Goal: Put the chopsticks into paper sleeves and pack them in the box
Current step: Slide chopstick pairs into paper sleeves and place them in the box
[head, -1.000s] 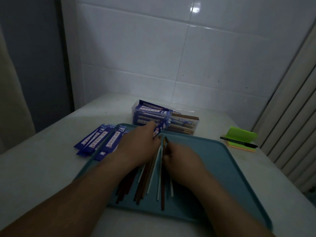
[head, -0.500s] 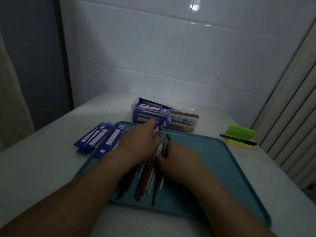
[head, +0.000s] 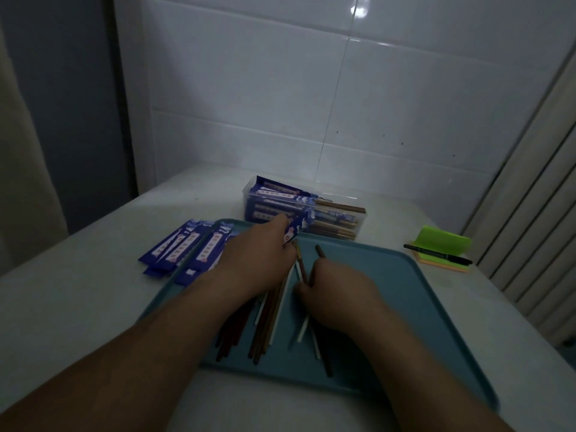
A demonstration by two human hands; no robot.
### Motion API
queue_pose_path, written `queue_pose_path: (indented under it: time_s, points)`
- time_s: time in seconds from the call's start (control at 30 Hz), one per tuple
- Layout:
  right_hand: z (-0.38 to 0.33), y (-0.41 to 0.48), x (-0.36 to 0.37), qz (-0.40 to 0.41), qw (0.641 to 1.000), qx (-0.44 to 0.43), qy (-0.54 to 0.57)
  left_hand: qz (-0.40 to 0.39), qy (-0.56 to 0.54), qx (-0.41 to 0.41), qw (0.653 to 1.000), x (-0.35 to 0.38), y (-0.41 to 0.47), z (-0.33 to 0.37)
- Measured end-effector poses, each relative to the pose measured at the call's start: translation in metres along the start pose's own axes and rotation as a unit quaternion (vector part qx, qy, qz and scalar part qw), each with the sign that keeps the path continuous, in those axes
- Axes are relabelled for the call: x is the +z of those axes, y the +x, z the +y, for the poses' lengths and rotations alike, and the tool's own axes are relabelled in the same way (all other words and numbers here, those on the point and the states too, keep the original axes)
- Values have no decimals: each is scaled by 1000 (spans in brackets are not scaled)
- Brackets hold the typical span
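Brown chopsticks [head: 320, 252], pinched in the curled fingers of the right hand [head: 339, 296] over the loose pile on the teal tray [head: 420, 307], are best evened at the tips, then steered into the blue paper sleeve [head: 297, 227] the left hand [head: 261, 254] grips, near the clear box [head: 343, 213] on the counter [head: 78, 291].

Pale desk [head: 78, 307], its far edge against a white tiled wall. A teal tray [head: 420, 307] lies across the middle and reaches toward the near edge. A clear plastic box [head: 343, 199] stands just beyond the tray, close to the far edge. Loose blue paper sleeves [head: 174, 251] lie fanned on the left side of the desk, some overlapping the tray's left rim. A pad of green and orange sticky notes [head: 442, 241] rests near the right edge, apart from the tray, with a black pen [head: 436, 254] across it.
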State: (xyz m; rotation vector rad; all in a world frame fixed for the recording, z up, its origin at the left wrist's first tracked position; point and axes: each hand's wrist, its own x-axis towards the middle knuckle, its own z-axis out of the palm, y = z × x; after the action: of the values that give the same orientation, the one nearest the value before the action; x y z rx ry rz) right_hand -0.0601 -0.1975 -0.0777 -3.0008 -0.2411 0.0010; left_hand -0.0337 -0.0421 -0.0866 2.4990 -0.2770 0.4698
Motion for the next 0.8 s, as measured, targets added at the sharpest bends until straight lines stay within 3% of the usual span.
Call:
queue_pose_path:
  time_s: [0.23, 0.33, 0.43, 0.6, 0.8]
  points:
    - [-11, 0, -9, 7, 998, -13, -56, 1, -10, 1, 1000, 3, 0, 0]
    - [-1, 3, -7, -1, 1000, 16, 16, 0, -14, -4, 1000, 2, 0, 0]
    - [16, 6, -12, 19, 985, 38, 165, 2, -33, -7, 999, -2, 1, 3]
    - [35, 13, -19, 121, 927, 46, 352, -28, -108, -1, 994, -9, -1, 15]
    - [37, 24, -8, 172, 800, 47, 573, -145, -214, -4, 966, -16, -10, 35]
